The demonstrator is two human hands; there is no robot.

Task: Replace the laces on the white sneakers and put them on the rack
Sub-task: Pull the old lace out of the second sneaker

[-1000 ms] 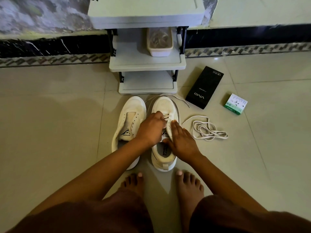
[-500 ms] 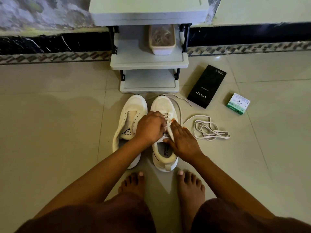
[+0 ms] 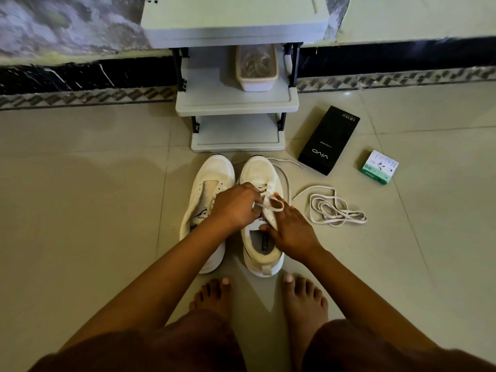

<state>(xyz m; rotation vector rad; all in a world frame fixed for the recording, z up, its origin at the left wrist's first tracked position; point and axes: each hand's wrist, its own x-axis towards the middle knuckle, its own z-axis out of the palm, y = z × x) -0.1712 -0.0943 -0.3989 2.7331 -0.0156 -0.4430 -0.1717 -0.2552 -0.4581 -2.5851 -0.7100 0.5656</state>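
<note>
Two white sneakers stand side by side on the tiled floor, toes toward the rack. The left sneaker (image 3: 208, 189) has no lace. The right sneaker (image 3: 261, 173) is partly laced. My left hand (image 3: 236, 206) pinches the lace (image 3: 271, 204) at the eyelets, and a loop of it arches over the tongue. My right hand (image 3: 291, 232) presses on the shoe's right side at the collar, thumb inside the opening. One lace end trails off the toe to the right. A loose white lace (image 3: 332, 208) lies coiled on the floor at right. The grey rack (image 3: 236, 103) stands just beyond.
A white tub (image 3: 256, 68) of laces sits on the rack's middle shelf. A black phone box (image 3: 328, 139) and a small green-and-white box (image 3: 379, 167) lie on the floor at right. My bare feet (image 3: 212, 296) are just behind the sneakers. A dark skirting runs along the wall.
My left hand has drawn the lace out into a loop over the tongue. My right hand has slid back toward the collar. The camera has shifted slightly.
</note>
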